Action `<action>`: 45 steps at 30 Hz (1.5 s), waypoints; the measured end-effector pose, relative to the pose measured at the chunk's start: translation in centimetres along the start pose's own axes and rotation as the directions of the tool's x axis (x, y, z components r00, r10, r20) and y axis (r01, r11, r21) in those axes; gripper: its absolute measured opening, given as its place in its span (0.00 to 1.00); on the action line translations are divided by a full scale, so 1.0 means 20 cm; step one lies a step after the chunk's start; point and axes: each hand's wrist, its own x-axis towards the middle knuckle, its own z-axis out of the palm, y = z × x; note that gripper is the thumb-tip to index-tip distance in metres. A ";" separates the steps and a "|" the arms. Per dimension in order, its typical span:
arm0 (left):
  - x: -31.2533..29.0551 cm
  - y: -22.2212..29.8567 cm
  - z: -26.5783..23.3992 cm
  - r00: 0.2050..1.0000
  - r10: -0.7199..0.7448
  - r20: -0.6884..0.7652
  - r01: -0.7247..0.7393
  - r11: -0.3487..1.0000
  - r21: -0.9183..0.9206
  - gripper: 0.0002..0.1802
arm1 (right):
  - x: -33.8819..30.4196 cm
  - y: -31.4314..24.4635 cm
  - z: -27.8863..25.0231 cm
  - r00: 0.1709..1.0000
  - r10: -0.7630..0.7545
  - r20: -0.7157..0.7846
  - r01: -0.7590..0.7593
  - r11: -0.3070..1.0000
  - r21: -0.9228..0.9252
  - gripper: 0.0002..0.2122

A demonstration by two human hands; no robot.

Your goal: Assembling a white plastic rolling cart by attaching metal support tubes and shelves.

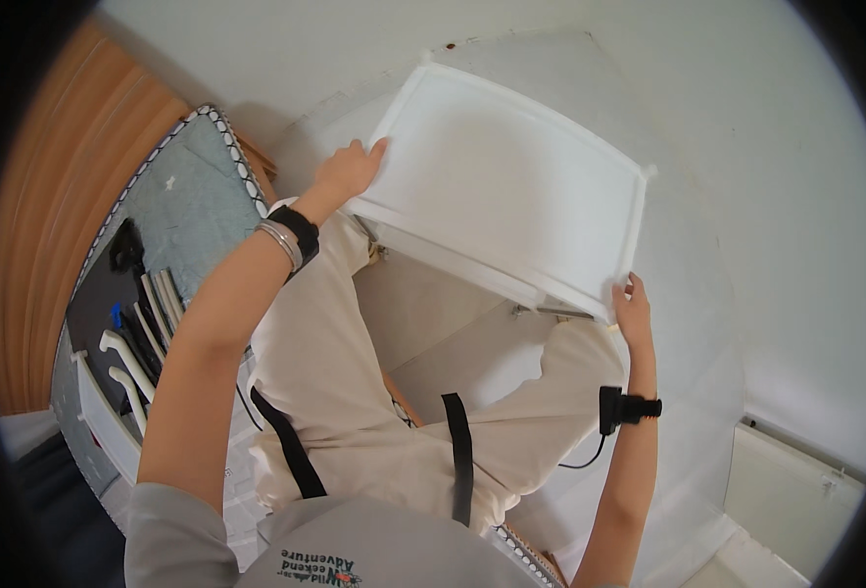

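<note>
Gripping white plastic panel [511,186] btwn both hands: left hand [348,171] clamped on near-left edge, right hand [633,312] on near-right corner.

One view only, from a head-worn fisheye camera looking steeply down along the person's own body. The grey shirt [355,549] fills the lower edge, closest to the lens; the beige trousers [355,392] sit directly below. Both forearms enter from the bottom and reach upward in frame, the left hand [347,171] and right hand [634,312] on a white panel [511,196] at arm's length, near the centre of the picture. The white floor [766,196] lies beyond it. At the left rim appear a patterned mat [193,196] and a wooden surface [61,225], strongly curved by the lens. Dark vignette rings the corners. No second view exists for overlap.
</note>
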 end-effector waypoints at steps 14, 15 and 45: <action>0.00 -0.06 0.05 0.992 0.122 0.011 -0.112 0.940 -0.323 0.32 | 0.07 -0.08 0.01 0.966 0.251 0.066 -0.235 0.953 -0.190 0.30; 0.01 -0.05 0.06 0.992 0.125 0.017 -0.114 0.940 -0.321 0.32 | 0.06 -0.07 0.02 0.963 0.258 0.080 -0.235 0.947 -0.220 0.31; 0.05 -0.04 0.07 0.990 0.128 -0.059 -0.141 0.915 -0.377 0.29 | 0.06 -0.07 0.04 0.963 0.258 -0.081 -0.258 0.966 0.008 0.31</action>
